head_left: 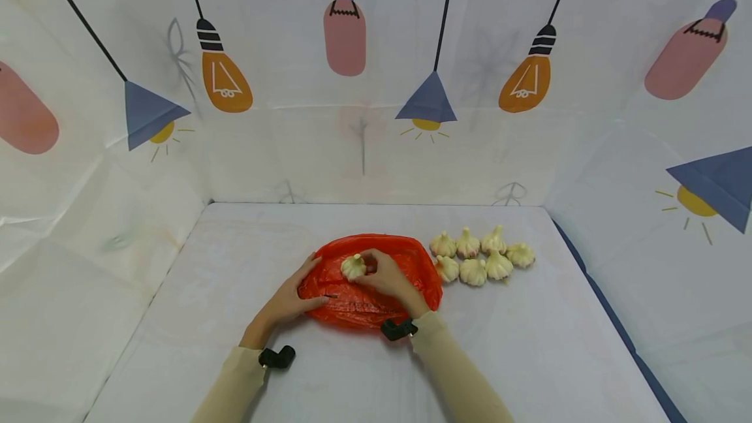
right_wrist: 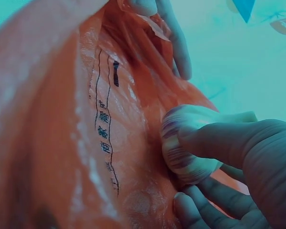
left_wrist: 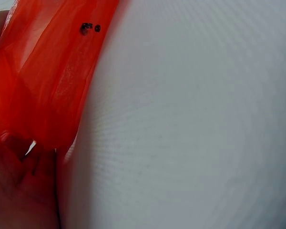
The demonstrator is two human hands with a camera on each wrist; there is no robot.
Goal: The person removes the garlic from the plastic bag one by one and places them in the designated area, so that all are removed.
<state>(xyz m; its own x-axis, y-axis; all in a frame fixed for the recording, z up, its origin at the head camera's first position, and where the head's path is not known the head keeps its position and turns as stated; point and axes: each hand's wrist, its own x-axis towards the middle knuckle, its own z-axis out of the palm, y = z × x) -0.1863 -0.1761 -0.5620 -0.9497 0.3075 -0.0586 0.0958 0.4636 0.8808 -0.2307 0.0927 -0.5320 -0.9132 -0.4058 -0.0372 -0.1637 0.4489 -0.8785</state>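
Observation:
A red plastic bag (head_left: 367,313) with dark printing lies spread open on the white table. My right hand (head_left: 390,279) pinches a garlic bulb (head_left: 353,267) between thumb and fingers, over the bag's opening. In the right wrist view, purple streaks show on that bulb (right_wrist: 185,164), close against the red plastic. At the bag's left side, my left hand (head_left: 289,296) holds the rim, thumb toward the front and fingers toward the back. Part of the left fingers is hidden by the plastic in the left wrist view.
Several garlic bulbs (head_left: 473,271) sit in two rough rows just right of the bag, the nearest close to its edge. The white table (head_left: 564,344) meets a lamp-patterned sheet (head_left: 376,149) at the back and sides.

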